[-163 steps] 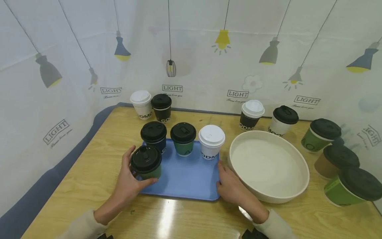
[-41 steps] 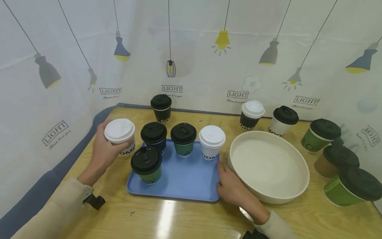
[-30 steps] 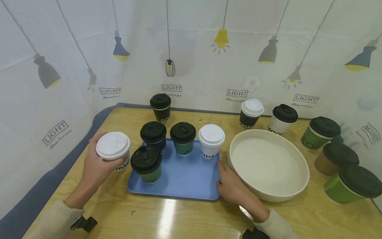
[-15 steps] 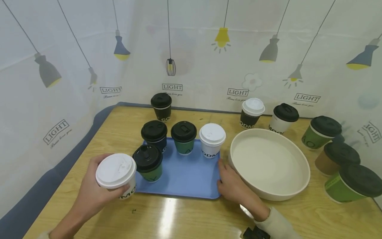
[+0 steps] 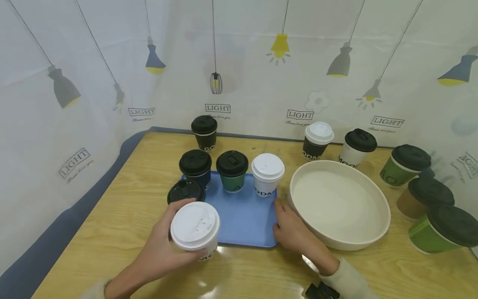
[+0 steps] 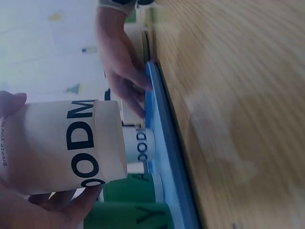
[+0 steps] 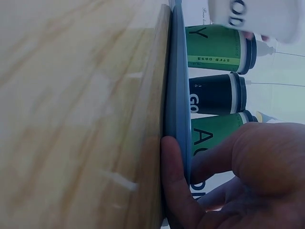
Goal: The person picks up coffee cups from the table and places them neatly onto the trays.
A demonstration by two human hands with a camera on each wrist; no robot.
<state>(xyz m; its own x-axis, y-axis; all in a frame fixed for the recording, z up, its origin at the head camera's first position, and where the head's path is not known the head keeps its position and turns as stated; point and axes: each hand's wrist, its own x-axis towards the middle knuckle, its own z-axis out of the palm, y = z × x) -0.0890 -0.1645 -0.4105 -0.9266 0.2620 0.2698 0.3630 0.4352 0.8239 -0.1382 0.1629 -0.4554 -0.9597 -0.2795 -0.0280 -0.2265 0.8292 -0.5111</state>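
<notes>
Left hand [image 5: 158, 251] grips the white-lidded paper cup [image 5: 196, 224], roughly upright, raised by the near edge of the blue tray [image 5: 244, 222]; bare tray surface lies rightward and beyond. Right hand [image 5: 293, 230], farther from the cup, pinches the tray's right rim.

The bowl [image 5: 340, 203] lies right of the tray [image 5: 250, 224], on which four cups [image 5: 232, 174] stand, with other cups [image 5: 205, 135] behind both.

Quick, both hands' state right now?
Left hand: closed, holding a white-lidded cup.
Right hand: closed, pinching the blue tray at its edge.
</notes>
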